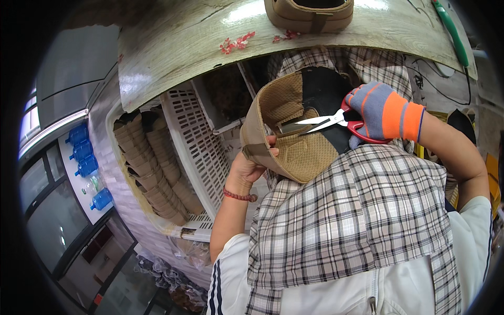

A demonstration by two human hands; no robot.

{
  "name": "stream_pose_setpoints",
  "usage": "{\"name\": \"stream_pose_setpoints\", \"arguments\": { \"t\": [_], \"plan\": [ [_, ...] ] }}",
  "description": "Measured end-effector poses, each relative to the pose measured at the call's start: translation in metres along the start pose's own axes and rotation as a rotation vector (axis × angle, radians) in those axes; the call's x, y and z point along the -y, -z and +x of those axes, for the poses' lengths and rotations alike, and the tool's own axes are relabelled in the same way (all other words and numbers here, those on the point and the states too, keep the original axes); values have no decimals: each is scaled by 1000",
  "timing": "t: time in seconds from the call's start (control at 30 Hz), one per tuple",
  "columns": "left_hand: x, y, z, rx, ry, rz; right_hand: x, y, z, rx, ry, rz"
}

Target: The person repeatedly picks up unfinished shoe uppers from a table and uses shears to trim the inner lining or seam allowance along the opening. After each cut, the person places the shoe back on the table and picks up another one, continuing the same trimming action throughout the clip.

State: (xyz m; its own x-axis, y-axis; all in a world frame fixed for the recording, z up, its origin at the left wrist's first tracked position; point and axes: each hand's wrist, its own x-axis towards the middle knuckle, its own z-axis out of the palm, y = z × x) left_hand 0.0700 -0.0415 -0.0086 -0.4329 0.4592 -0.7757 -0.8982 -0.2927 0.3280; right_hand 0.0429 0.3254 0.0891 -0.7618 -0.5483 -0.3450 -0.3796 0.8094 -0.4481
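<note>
A brown cap (317, 157), its hollow turned up, rests against my lap and shows a quilted tan and black lining. My bare left hand (251, 164) grips its left side, fingertips curled over the edge and pressed inside. A red bead bracelet circles that wrist. In a grey and orange glove, my right hand (375, 110) is closed round red-handled scissors (338, 121). Their silver blades are slightly parted and reach into the cap, close to a strip of the lining near my left fingers. Whether the blades touch the strip I cannot tell.
A wood-patterned table (173, 58) spans the top, bearing another brown cap (310, 18), red scraps (237, 43) and a green-handled tool (452, 32). At left, a white slotted crate (197, 131) stands beside stacked brown pieces (152, 163). Blue water bottles (86, 165) line the far left.
</note>
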Motion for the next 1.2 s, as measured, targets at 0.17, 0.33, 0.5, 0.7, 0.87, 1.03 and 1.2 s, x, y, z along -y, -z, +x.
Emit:
{"name": "stream_pose_setpoints", "arguments": {
  "t": [0.17, 0.33, 0.5, 0.7, 0.87, 1.03, 1.2],
  "plan": [
    [4, 2, 4, -16, -10, -35, -2, -3, 8, 107, -59, 24],
    [11, 1, 3, 5, -45, -72, 1, 0, 2, 44, -1, -2],
    [11, 4, 6, 17, -30, -71, 2, -5, -3, -22, 17, 23],
    [9, -1, 3, 15, -30, -73, 0, -5, 5, 51, 13, 26],
    [14, 0, 3, 9, -61, -82, 4, 2, 8, 121, 1, -3],
    [14, -2, 1, -2, -82, -60, 14, 14, 17, 382, -156, -74],
    [17, 0, 0, 1, -87, -84, 9, 15, 11, 330, -148, -54]
  ]
}}
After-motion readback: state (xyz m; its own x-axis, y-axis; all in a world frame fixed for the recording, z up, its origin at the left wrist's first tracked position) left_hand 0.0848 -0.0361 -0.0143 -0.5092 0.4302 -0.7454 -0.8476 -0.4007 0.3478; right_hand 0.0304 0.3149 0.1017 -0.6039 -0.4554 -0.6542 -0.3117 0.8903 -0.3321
